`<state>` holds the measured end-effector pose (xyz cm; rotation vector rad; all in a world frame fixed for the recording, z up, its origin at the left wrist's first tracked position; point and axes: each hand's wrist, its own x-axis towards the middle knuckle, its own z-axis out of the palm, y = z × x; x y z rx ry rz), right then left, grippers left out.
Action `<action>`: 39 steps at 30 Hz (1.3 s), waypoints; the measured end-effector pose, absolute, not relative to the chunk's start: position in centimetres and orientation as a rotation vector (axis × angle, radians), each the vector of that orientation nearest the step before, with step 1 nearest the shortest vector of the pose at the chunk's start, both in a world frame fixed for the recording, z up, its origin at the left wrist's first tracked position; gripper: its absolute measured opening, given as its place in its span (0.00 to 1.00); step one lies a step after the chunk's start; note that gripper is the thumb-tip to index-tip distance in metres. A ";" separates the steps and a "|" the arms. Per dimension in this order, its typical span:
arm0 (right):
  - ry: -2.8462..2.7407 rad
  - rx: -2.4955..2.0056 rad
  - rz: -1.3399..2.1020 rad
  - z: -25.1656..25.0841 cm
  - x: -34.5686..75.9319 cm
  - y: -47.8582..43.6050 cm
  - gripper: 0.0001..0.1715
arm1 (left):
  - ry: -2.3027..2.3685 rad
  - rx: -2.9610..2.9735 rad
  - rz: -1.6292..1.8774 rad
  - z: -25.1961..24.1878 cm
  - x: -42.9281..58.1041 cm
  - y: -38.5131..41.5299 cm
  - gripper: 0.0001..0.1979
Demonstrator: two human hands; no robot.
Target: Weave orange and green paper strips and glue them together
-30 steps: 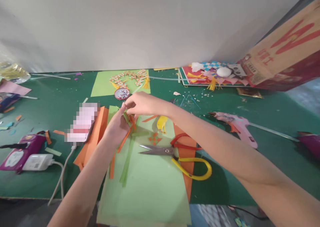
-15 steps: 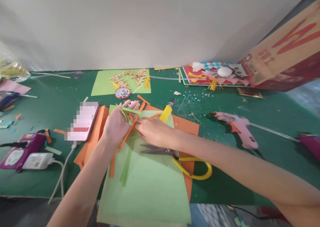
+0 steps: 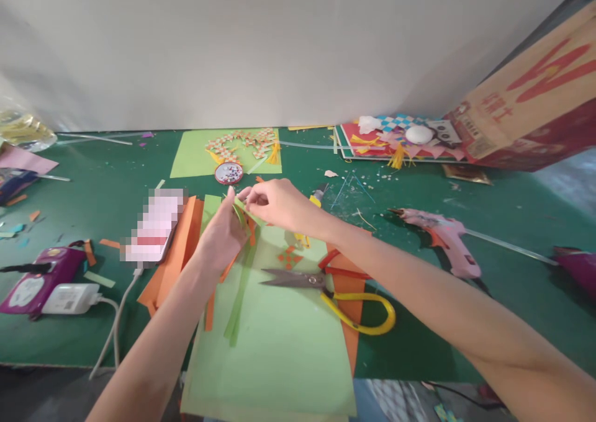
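Observation:
My left hand (image 3: 226,231) is closed on narrow green paper strips (image 3: 239,213) and an orange paper strip (image 3: 252,231). Its fingertips meet those of my right hand (image 3: 286,206), which pinches the end of a green strip; the fold between them is partly hidden. Below both hands lies a stack of light green paper (image 3: 279,354). On it rest scissors (image 3: 295,279) with yellow and red handles, their blades pointing left. A small orange woven or cut paper piece (image 3: 290,258) sits above the blades. My right wrist partly covers a yellow utility knife (image 3: 302,239).
Left stand a phone (image 3: 161,223) on a cable, orange paper (image 3: 174,264) and a purple power strip (image 3: 46,279). A pink glue gun (image 3: 442,239) lies right, near a paper bag (image 3: 526,93). Behind are a bead dish (image 3: 228,173) and woven paper ornaments (image 3: 242,141).
My right hand has moved up and now pinches a green strip. The left hand has turned from palm up and closed around the strips. The small orange piece and red scissor handle have become visible.

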<state>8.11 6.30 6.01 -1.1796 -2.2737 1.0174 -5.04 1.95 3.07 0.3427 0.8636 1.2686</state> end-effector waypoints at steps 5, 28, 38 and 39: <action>-2.309 -1.253 0.834 6.1 8.6 7.3 0.09 | 0.888 0.417 1.314 2.3 -4.8 1.9 0.12; -3.178 -1.329 0.744 5.6 10.2 9.5 0.07 | 0.807 0.090 1.321 3.1 -5.3 1.9 0.07; -3.122 -1.326 0.659 7.3 9.9 9.7 0.12 | 0.878 -0.012 1.518 3.3 -5.0 2.3 0.07; -3.195 -1.350 0.543 6.9 9.6 8.9 0.13 | 0.875 -0.040 1.538 3.5 -5.1 2.3 0.07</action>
